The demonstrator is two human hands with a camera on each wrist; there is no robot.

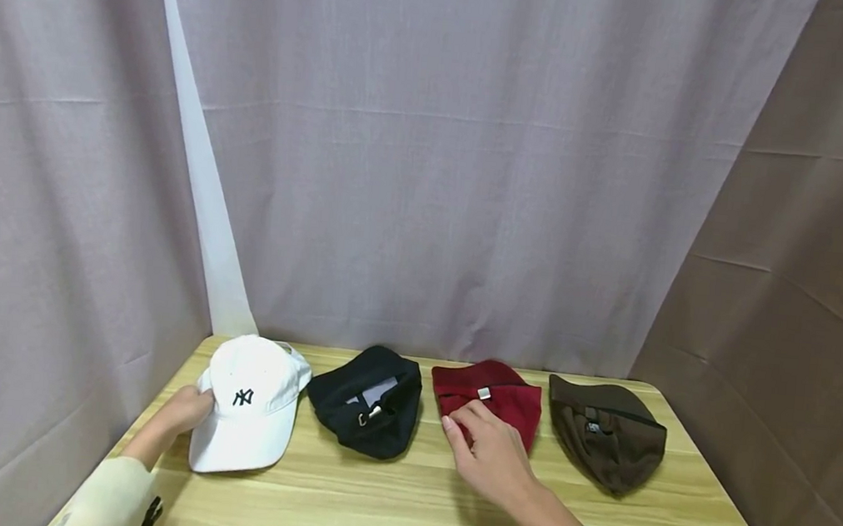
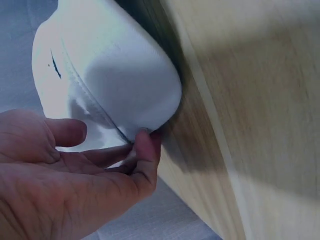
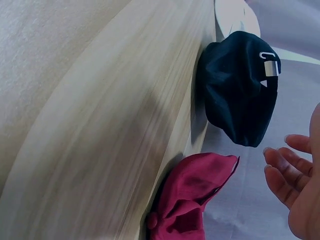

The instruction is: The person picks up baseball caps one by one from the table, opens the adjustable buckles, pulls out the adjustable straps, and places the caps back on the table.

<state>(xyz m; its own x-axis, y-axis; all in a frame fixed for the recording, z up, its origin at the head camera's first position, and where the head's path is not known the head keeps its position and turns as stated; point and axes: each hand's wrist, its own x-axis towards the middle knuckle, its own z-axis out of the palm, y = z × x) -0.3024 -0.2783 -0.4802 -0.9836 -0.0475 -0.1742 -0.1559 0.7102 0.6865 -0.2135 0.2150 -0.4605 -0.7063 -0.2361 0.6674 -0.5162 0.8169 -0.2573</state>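
Note:
A white baseball cap (image 1: 249,377) with a dark NY emblem stands at the left end of the table, its brim toward me. My left hand (image 1: 190,408) holds it at the side by the brim's edge. In the left wrist view, curled fingertips of the left hand (image 2: 95,175) meet the edge of the white cap (image 2: 130,85), while the thumb lies apart. Above a dark red cap (image 1: 521,410) is my right hand (image 1: 491,457), fingers loosely bent. The right wrist view shows that hand (image 3: 297,175) holding nothing, apart from the red cap (image 3: 195,185).
Between the white and red caps lies a black cap (image 1: 378,410), its strap buckle showing. A brown cap (image 1: 609,438) lies at the right end. The caps stand in a row on a wooden table (image 1: 340,506), with grey curtains (image 1: 459,174) behind and at the sides.

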